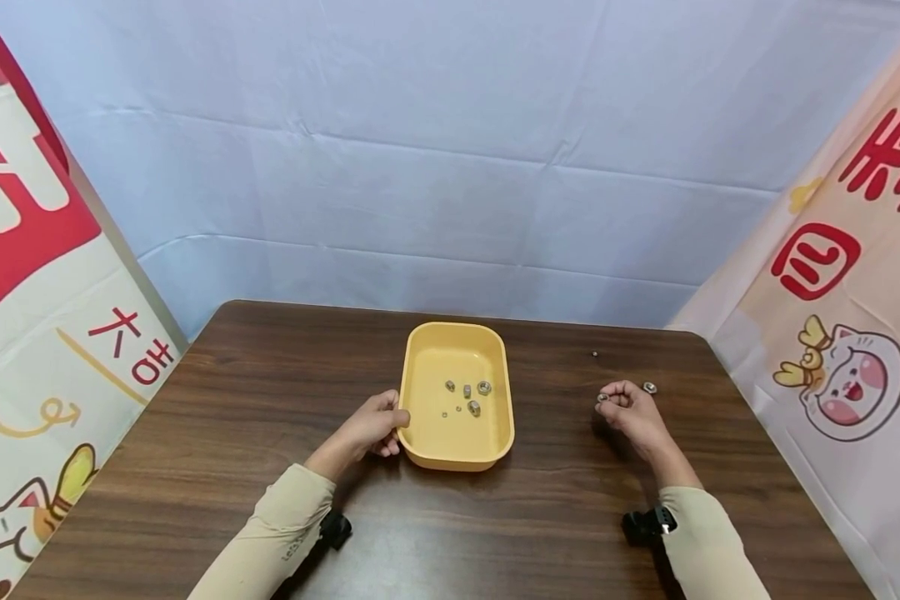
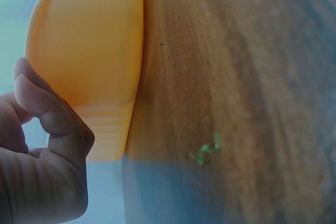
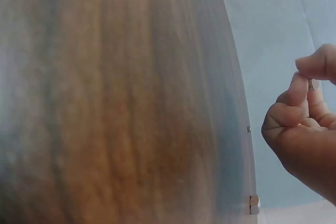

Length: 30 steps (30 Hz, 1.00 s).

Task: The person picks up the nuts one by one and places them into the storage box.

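A yellow tray [image 1: 459,331] stands on the dark wooden table, with several metal nuts [image 1: 474,408] of different sizes scattered inside. My left hand [image 1: 375,426] grips its left wall, thumb over the rim; the left wrist view shows the curled fingers [image 2: 52,114] against the tray's side. To the right of the tray, my right hand [image 1: 636,419] pinches a small metal nut [image 1: 602,397] between thumb and fingertips. In the right wrist view only an edge of this nut [image 3: 311,84] shows.
Just beyond my right hand lies a larger hex nut [image 1: 649,387]. A tiny nut [image 1: 595,354] sits farther back on the table [image 1: 285,358]. A pale cloth [image 1: 450,208] hangs behind the table, with printed banners [image 1: 832,358] at both sides.
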Available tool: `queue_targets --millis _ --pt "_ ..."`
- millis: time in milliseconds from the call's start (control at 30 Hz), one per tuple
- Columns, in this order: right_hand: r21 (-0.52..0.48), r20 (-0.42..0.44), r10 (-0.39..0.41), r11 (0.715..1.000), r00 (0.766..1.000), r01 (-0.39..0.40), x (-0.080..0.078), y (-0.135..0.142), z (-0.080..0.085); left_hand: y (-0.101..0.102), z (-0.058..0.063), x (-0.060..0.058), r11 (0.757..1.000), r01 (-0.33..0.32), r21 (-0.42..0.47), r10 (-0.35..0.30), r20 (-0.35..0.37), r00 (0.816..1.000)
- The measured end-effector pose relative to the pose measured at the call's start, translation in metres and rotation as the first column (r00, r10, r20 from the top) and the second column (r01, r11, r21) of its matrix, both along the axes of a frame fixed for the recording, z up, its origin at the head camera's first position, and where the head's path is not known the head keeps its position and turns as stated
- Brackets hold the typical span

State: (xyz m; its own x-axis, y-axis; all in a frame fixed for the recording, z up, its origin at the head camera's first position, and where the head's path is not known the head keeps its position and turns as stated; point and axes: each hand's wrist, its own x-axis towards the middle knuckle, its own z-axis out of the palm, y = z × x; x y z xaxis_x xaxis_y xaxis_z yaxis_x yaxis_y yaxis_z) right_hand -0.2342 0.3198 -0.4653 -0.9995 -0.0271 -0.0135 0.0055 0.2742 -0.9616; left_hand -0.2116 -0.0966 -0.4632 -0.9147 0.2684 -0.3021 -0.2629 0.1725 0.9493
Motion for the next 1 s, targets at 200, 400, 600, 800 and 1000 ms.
queue_targets --millis 200,400,600,800,1000 --pt "-0.033 -0.023 -0.02 0.999 1.0 0.019 0.001 -0.002 0.001 0.001 0.001 -0.001 1.0 0.001 -0.005 -0.001 0.0 1.0" --pt "-0.042 -0.024 -0.039 0.998 0.999 0.038 0.003 -0.005 0.0 0.001 0.0 -0.002 1.0 0.0 -0.006 0.0 0.005 1.0" --pt "-0.075 0.018 -0.064 0.995 0.998 0.065 0.008 -0.016 0.0 0.001 0.001 0.0 1.0 -0.001 -0.007 0.001 -0.003 1.0" --pt "-0.112 0.085 -0.06 0.991 0.995 0.069 0.011 -0.025 0.003 0.001 0.002 0.002 1.0 -0.003 -0.008 0.003 -0.012 1.0" --pt "-0.16 0.093 0.001 0.987 0.996 0.014 0.011 -0.038 0.009 0.001 0.006 0.004 1.0 -0.006 -0.017 0.005 -0.023 1.0"
